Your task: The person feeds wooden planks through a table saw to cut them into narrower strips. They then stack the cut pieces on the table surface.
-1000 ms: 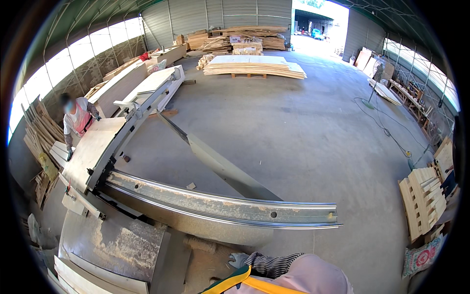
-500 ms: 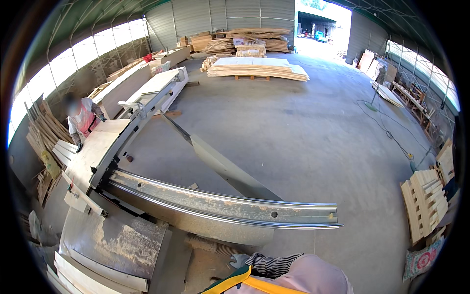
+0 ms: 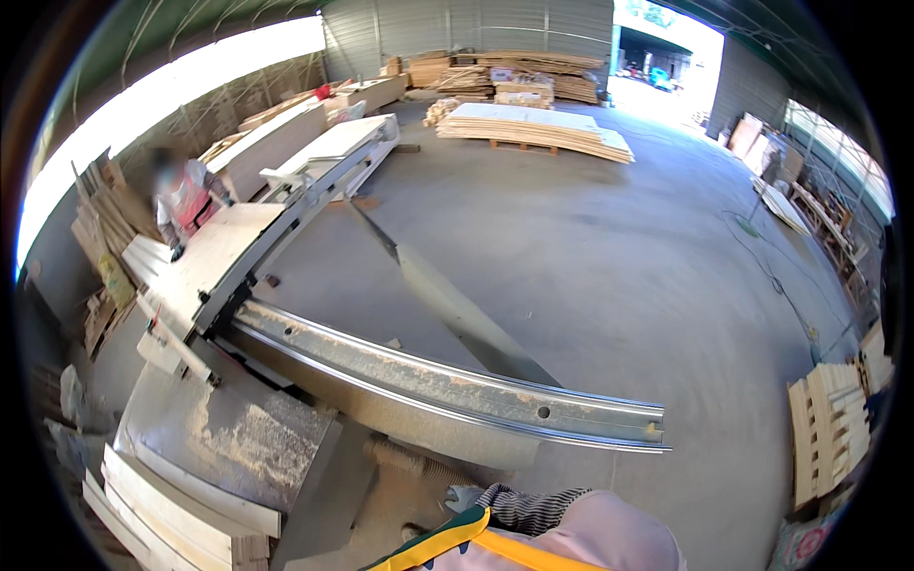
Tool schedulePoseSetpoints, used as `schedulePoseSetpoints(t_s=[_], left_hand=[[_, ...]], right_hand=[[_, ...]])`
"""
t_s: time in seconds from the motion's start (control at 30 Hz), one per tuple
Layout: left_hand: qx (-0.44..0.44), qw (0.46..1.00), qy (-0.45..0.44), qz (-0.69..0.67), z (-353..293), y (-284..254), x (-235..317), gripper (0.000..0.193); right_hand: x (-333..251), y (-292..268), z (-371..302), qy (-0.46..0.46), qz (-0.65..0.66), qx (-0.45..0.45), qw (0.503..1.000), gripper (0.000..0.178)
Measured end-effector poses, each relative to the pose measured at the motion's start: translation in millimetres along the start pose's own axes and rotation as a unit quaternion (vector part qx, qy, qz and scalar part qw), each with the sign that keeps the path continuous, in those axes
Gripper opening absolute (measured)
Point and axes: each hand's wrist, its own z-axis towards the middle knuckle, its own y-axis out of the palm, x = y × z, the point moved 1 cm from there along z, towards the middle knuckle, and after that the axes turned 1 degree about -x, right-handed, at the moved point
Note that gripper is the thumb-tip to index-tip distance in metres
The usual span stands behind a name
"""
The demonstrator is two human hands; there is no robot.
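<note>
My right hand (image 3: 464,497), in a grey glove, shows low in the middle at the end of a black-and-white striped sleeve (image 3: 533,507). It hangs beside a ribbed hose (image 3: 409,459) and below a long metal rail (image 3: 457,375). The glove is small and partly shaded, so its fingers cannot be made out. My left hand is out of view. Left of me, a metal machine table (image 3: 276,433) is strewn with sawdust. Near the lower left edge lie several stacked pale boards (image 3: 176,509).
A co-worker (image 3: 188,200) stands at the left behind a large wooden panel (image 3: 224,238) on the sliding table. Stacked sheets (image 3: 533,128) rest on a pallet at the back. Cables (image 3: 771,271) run over the floor (image 3: 609,247) at right, near piled wooden pieces (image 3: 826,428).
The view has turned left and tilted slightly down, so the room sits further right and more of the board stack shows. My right hand stays nearly in place.
</note>
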Motion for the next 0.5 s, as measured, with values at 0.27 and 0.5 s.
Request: schedulePoseSetpoints(t_s=[0.27, 0.5], left_hand=[[-0.018, 0.999, -0.029, -0.011, -12.0, 5.4, -14.9, 0.037], [-0.025, 0.996, -0.081, -0.033, -33.0, 11.2, -47.3, 0.037]], right_hand=[[3.6, -0.7, 2.0, -0.046, -0.026, -0.032, 0.998, 0.052], [4.1, -3.7, 1.5, -0.049, -0.015, -0.043, 0.998, 0.059]])
